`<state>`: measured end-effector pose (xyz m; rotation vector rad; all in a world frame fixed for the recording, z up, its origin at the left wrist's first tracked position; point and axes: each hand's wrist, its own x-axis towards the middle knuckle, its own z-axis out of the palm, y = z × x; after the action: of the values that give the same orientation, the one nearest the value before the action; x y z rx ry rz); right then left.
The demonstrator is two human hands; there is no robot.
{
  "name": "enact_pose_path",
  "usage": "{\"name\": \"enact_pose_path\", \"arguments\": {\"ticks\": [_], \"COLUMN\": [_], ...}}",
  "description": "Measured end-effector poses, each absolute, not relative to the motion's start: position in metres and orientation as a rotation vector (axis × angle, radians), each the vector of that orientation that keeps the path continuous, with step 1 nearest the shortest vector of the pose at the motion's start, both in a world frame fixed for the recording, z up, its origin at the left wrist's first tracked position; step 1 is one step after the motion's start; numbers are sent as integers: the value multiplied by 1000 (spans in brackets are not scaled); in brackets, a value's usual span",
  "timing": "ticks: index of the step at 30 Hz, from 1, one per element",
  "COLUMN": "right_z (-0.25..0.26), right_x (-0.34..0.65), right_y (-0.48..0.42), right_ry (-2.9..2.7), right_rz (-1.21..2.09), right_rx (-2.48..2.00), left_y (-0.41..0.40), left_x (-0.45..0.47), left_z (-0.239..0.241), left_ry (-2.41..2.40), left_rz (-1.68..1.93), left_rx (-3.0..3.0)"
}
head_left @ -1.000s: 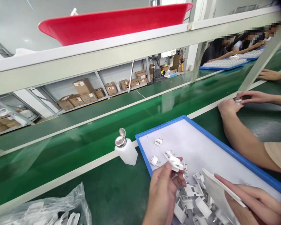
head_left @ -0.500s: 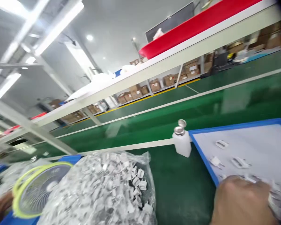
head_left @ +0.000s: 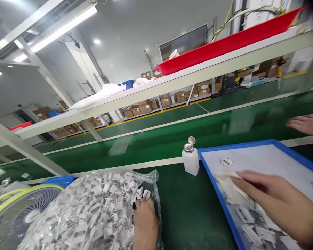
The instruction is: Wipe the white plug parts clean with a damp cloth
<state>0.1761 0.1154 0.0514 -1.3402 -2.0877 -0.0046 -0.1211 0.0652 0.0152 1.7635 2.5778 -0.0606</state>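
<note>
Left hand [head_left: 145, 222] fingers pushed into open mouth of clear bag of white plug parts [head_left: 94, 211], near left; grip hidden, cannot be told. Right hand [head_left: 273, 201] fingers laid flat together, white cloth [head_left: 231, 189] pressed onto blue tray [head_left: 211, 173]. Picking step judged underway; one part must be pinched next. Solvent bottle [head_left: 190, 158] left of tray.

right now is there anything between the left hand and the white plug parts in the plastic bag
Nothing visible. The left hand is already reaching into the open clear plastic bag, fingertips among the white plug parts. The right hand rests apart, pressing a white cloth on the blue tray.
</note>
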Motion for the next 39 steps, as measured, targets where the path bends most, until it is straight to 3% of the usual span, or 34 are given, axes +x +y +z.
{"name": "enact_pose_path", "arguments": {"ticks": [5, 16, 23, 32, 35, 39], "right_z": [88, 90, 86, 77, 65, 37], "right_x": [133, 106, 109, 128, 139, 149], "right_y": [176, 215, 218, 193, 158, 116], "right_ry": [-2301, -2403, -2370, -2023, -1858, -1503], "right_rz": [-195, -209, -116, 362, 558, 1083], "right_rx": [-1374, -1328, -1289, -1239, -1259, -1281], "left_y": [68, 60, 66, 70, 72, 79], "left_x": [-119, -123, -126, -80, -65, -47], "left_z": [13, 0, 14, 27, 22, 11], "left_ry": [2627, 2630, 2473, 1854, 1665, 1534], "left_rz": [-134, -122, 264, 1136, 1233, 1125], "left_rx": [1780, 1714, 1665, 1509, 1491, 1522]}}
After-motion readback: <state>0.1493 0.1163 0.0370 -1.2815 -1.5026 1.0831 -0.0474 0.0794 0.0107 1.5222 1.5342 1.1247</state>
